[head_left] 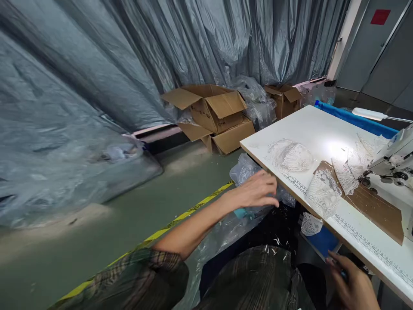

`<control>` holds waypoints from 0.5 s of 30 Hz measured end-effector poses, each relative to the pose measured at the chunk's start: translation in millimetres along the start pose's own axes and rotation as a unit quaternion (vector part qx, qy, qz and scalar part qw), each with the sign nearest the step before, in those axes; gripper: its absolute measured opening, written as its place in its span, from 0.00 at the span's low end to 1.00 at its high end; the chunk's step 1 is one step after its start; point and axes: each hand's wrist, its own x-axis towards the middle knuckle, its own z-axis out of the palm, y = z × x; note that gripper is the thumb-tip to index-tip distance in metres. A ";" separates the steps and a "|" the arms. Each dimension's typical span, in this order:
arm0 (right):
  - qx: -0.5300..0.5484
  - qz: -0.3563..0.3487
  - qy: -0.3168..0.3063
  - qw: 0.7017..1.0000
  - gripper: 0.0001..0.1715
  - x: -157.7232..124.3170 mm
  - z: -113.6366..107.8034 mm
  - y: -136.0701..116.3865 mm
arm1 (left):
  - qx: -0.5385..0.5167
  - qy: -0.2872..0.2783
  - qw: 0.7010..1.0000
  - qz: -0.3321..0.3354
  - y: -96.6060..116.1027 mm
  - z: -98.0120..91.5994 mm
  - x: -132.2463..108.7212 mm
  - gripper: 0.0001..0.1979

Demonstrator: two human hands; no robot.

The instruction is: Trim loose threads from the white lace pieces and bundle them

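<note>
My left hand [260,189] hovers beside the near left edge of the white sewing table [290,125], thumb apart from the fingers, with nothing visible in it. Beneath it lies a clear plastic bag [243,170]. Below the table edge, my right hand [353,280] has its fingers curled round a small dark thing that I cannot make out. A white lace piece [311,224] hangs under the edge, left of that hand. On the table lie a lace pile [323,193], more lace [295,157] and fan-shaped lace [346,174] by the sewing machine [395,157].
Brown cardboard [374,209] lies beside the machine. A lamp [369,114] reaches in near blue material [358,120]. Open cardboard boxes [214,114] stand by the silvery curtain [193,38]. Yellow tape [180,220] crosses the floor. White scraps lie on my lap.
</note>
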 end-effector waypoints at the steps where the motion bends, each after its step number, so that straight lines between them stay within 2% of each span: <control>1: 0.012 -0.005 0.020 1.000 0.26 5.1 -5.6 -4.8 | 0.045 0.034 0.998 -0.010 -5.7 -4.8 5.5 0.21; 3: 0.037 -0.038 0.031 0.998 0.26 19.3 -18.6 -19.5 | 0.103 0.087 0.991 0.000 -20.0 -12.2 26.6 0.23; 4: 0.038 -0.058 0.038 0.997 0.26 27.9 -25.3 -27.7 | 0.121 0.097 0.988 0.018 -28.3 -13.3 40.2 0.25; 6: 0.032 -0.090 0.078 0.992 0.27 46.0 -37.5 -41.0 | 0.132 0.081 0.986 0.063 -46.3 -9.4 67.5 0.32; 7: 0.029 -0.095 0.103 0.990 0.27 54.3 -42.6 -44.9 | 0.128 0.066 0.987 0.073 -55.4 -4.7 79.0 0.32; 9: 0.024 -0.073 0.162 0.984 0.30 67.2 -50.3 -46.1 | 0.101 0.045 0.991 0.071 -72.5 7.5 94.5 0.25; 10: 0.025 -0.047 0.194 0.980 0.31 71.4 -52.7 -44.1 | 0.076 0.052 0.994 0.056 -79.7 13.5 98.2 0.22; 12: 0.039 0.008 0.251 0.967 0.35 75.1 -54.9 -37.9 | 0.003 0.099 0.995 0.007 -89.9 22.4 99.4 0.19; 15: 0.064 0.055 0.282 0.956 0.38 74.5 -53.6 -30.4 | -0.149 0.186 0.965 -0.112 -94.4 25.7 94.8 0.22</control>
